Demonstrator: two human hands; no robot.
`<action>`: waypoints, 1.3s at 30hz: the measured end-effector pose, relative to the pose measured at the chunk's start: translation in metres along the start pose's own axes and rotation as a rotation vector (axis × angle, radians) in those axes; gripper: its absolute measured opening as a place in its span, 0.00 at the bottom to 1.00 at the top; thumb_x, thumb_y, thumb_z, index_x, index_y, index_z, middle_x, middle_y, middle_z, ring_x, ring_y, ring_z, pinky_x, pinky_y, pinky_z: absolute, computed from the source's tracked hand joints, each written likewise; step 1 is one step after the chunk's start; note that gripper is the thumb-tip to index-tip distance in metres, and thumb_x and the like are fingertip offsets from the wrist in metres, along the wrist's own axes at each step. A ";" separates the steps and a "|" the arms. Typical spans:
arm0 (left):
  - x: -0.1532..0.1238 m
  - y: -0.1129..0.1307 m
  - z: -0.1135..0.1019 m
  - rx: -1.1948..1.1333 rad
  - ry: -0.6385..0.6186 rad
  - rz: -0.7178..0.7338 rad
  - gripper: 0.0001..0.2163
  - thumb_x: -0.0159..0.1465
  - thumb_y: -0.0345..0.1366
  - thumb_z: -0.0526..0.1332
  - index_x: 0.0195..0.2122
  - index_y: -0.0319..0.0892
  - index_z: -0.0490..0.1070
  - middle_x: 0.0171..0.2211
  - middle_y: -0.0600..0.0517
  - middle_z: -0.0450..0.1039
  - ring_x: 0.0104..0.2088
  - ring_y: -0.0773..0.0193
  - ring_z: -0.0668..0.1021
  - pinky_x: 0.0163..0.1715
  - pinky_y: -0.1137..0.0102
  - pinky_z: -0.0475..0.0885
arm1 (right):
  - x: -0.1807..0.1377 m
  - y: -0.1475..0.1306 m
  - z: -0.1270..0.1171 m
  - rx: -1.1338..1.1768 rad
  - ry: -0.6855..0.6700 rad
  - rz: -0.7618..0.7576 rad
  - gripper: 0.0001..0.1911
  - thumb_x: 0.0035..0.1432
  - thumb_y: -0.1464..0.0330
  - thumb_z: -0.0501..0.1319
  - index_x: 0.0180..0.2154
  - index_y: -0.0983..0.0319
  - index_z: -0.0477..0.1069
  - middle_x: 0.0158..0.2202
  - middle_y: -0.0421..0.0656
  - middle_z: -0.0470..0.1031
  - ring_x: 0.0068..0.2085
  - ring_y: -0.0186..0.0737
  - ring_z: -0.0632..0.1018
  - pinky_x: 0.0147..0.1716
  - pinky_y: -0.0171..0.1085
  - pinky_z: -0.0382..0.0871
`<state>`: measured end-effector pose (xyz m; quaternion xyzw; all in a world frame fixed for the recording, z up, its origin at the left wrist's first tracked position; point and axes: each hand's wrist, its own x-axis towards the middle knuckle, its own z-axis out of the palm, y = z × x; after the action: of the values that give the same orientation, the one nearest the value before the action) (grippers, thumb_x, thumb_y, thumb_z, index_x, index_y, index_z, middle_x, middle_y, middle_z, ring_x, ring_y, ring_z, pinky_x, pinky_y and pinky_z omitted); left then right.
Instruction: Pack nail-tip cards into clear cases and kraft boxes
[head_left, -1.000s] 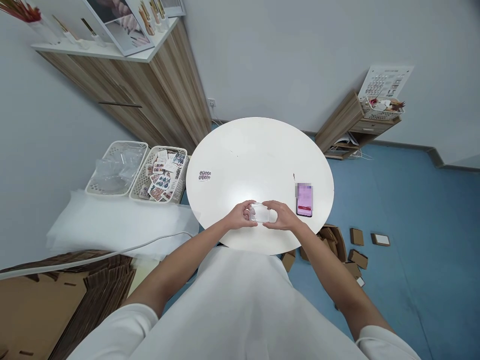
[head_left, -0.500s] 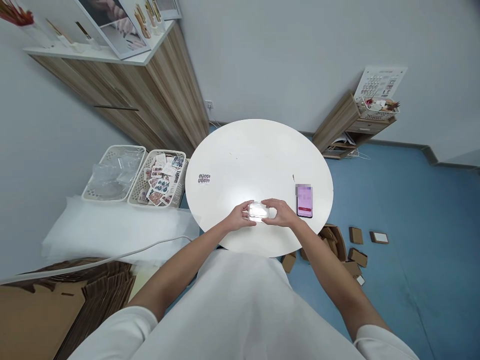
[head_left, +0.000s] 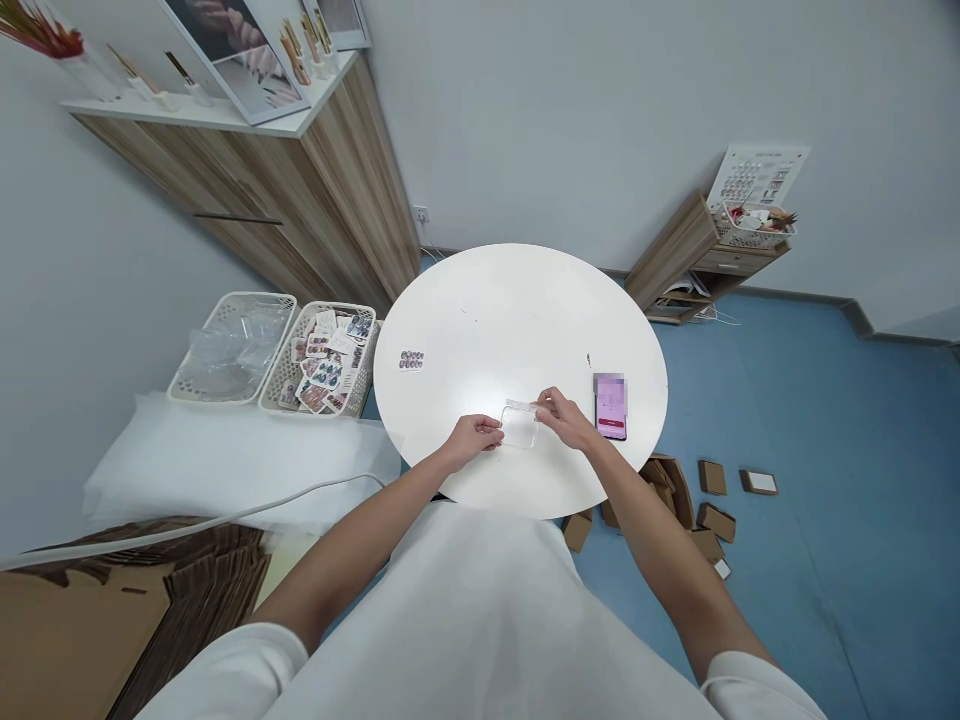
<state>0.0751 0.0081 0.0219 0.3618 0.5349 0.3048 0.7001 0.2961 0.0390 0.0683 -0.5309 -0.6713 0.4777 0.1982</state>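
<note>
Between my hands is a small clear plastic case (head_left: 518, 425), see-through against the white round table (head_left: 517, 300). My left hand (head_left: 474, 438) pinches its left edge with thumb and fingers. At the upper right corner my right hand (head_left: 560, 414) grips it, fingers closed on the rim. To the left on the tabletop lies a small card of press-on nails (head_left: 411, 360). A phone (head_left: 610, 406) with a pink screen rests right of my right hand, and a tiny dark item (head_left: 589, 360) lies above it.
Left of the table stand a white basket of nail cards (head_left: 319, 360) and a white basket of clear plastic bags (head_left: 232, 350). White foam sheets (head_left: 240, 455) and flat cardboard (head_left: 82, 620) lie nearer me. Small brown boxes (head_left: 712, 477) sit on the floor at right.
The clear case has turned from bright glare to see-through and is tilted differently. My left fingers have closed in to its edge, and my right hand has shifted slightly right to its upper corner.
</note>
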 end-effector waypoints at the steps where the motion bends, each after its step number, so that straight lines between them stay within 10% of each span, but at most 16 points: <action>1: -0.001 0.000 0.000 0.014 0.011 0.011 0.18 0.44 0.39 0.69 0.34 0.37 0.71 0.28 0.50 0.72 0.27 0.67 0.75 0.32 0.66 0.72 | 0.004 0.001 0.001 0.042 0.043 0.052 0.15 0.56 0.54 0.50 0.37 0.59 0.62 0.38 0.41 0.74 0.33 0.35 0.76 0.33 0.37 0.67; 14: -0.010 -0.009 0.001 -0.009 -0.020 0.017 0.18 0.42 0.39 0.70 0.33 0.37 0.71 0.27 0.50 0.72 0.28 0.66 0.76 0.34 0.65 0.72 | 0.028 0.020 0.021 0.389 0.206 0.354 0.16 0.52 0.54 0.55 0.25 0.61 0.59 0.22 0.35 0.59 0.17 0.27 0.67 0.16 0.30 0.59; 20: -0.008 -0.014 0.001 -0.032 0.012 0.021 0.18 0.43 0.38 0.70 0.34 0.37 0.71 0.28 0.51 0.71 0.28 0.67 0.75 0.35 0.65 0.72 | 0.011 0.020 0.018 0.427 0.166 0.304 0.18 0.53 0.54 0.53 0.40 0.60 0.64 0.34 0.42 0.66 0.26 0.31 0.72 0.24 0.34 0.69; 27: -0.010 -0.016 0.001 0.000 0.051 0.031 0.17 0.45 0.38 0.69 0.35 0.37 0.71 0.29 0.51 0.71 0.29 0.67 0.75 0.36 0.64 0.72 | -0.043 0.028 0.036 0.002 0.071 0.080 0.44 0.44 0.61 0.64 0.59 0.52 0.45 0.47 0.43 0.64 0.36 0.35 0.72 0.37 0.41 0.71; 39: 0.007 -0.016 -0.009 0.545 -0.193 0.241 0.34 0.47 0.40 0.66 0.56 0.49 0.57 0.36 0.53 0.67 0.29 0.69 0.71 0.34 0.69 0.66 | -0.039 0.047 0.056 -0.307 0.009 0.087 0.39 0.51 0.65 0.59 0.60 0.53 0.42 0.43 0.42 0.66 0.32 0.35 0.72 0.34 0.38 0.68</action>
<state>0.0689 0.0059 0.0033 0.6241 0.4813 0.1950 0.5837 0.2913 -0.0213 0.0120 -0.5859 -0.7118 0.3752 0.0970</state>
